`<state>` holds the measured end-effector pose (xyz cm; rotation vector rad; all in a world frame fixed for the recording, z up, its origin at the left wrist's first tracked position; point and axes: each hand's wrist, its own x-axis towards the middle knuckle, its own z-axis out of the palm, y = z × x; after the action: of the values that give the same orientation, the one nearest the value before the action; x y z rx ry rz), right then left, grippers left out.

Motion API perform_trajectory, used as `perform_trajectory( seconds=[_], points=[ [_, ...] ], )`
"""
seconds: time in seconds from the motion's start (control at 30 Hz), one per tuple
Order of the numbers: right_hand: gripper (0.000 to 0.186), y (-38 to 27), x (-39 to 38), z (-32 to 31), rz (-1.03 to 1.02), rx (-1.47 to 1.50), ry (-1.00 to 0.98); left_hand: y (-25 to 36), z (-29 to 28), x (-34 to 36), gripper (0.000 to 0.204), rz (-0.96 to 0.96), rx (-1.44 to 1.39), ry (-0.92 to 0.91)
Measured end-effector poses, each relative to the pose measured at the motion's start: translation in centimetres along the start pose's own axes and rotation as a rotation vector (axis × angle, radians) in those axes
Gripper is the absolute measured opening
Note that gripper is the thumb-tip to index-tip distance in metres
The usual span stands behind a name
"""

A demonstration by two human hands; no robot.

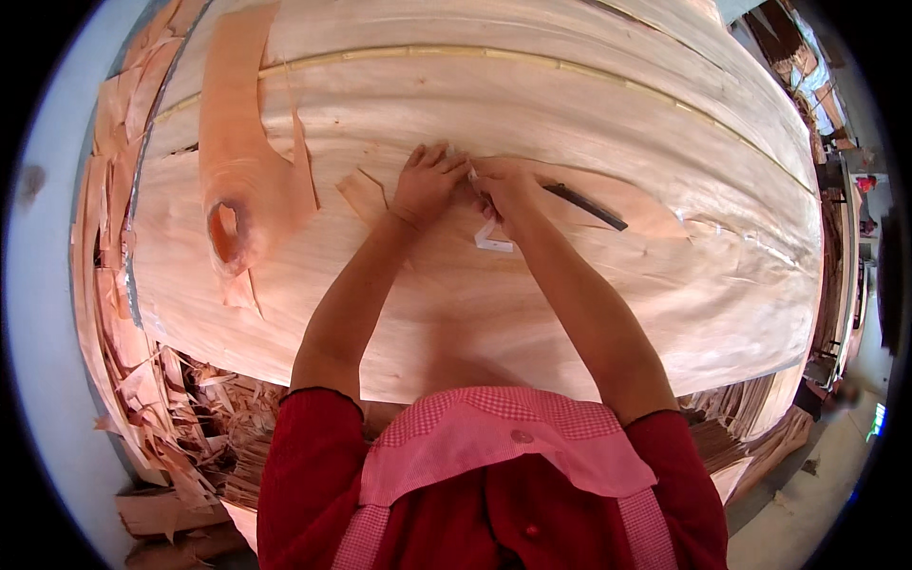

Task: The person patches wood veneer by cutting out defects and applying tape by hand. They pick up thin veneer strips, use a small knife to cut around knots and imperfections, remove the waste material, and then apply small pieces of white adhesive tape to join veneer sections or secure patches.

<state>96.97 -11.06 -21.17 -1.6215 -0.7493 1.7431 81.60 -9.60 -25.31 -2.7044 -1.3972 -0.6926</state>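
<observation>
My left hand (427,185) lies on a wide pale veneer sheet (589,313), fingers spread slightly over it beside a small whitish bit (454,152). My right hand (502,198) is curled closed at its fingertips against the sheet, on a small pale thing too hidden to name. A bent white strip (494,243) lies just below it. A black flat blade-like bar (584,206) rests on a long oval patch of veneer (646,218) to the right, and a torn peach scrap (359,198) lies left of my left hand.
A large veneer offcut with a dark-rimmed hole (249,171) lies left. A thin yellowish strip (636,76) crosses the far part. Ragged veneer scraps (142,399) line the left edge and lower level. More stacked material (788,52) stands along the right, beside a floor (836,475).
</observation>
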Motion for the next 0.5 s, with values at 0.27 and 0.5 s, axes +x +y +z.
perform_trajectory(
  seconds=[0.27,0.5],
  points=[
    [0.007,2.9,-5.0,-1.9,0.124,0.156,0.026,-0.1,-2.0,-0.8,0.035,0.103,0.0,-0.285],
    [0.01,1.6,-4.7,-5.2,-0.317,-0.661,0.066,0.7,-4.3,0.1,0.044,0.168,0.1,-0.469]
  ],
)
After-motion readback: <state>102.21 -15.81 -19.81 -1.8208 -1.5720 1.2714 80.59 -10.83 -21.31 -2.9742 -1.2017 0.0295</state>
